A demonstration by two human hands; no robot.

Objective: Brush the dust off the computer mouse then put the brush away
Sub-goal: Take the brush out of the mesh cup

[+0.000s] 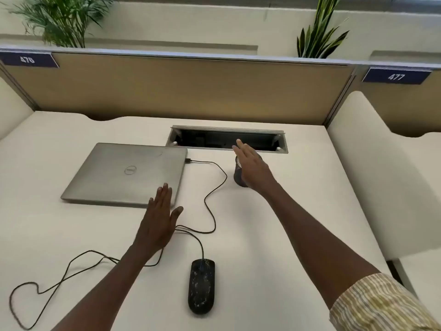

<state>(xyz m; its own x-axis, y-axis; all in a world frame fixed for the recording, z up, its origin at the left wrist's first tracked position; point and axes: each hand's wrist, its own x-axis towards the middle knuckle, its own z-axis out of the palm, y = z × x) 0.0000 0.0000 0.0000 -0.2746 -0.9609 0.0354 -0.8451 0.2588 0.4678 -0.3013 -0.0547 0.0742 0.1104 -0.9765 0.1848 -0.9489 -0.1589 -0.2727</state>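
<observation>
The dusty mouse (201, 285) lies near you on the desk (286, 235), untouched. Your right hand (251, 167), open and empty, reaches over the dark cup (238, 177), probably for the brush, which is unseen. Your left hand (158, 220) hovers flat, holding nothing.

A round Dell logo (130, 170) sat on the closed grey laptop lid (124, 173), left of centre. On the partition's top edge, a dark blue plate (28, 59) at upper left read 476 (slightly blurred), and another plate (396, 76) at upper right read 477.
</observation>
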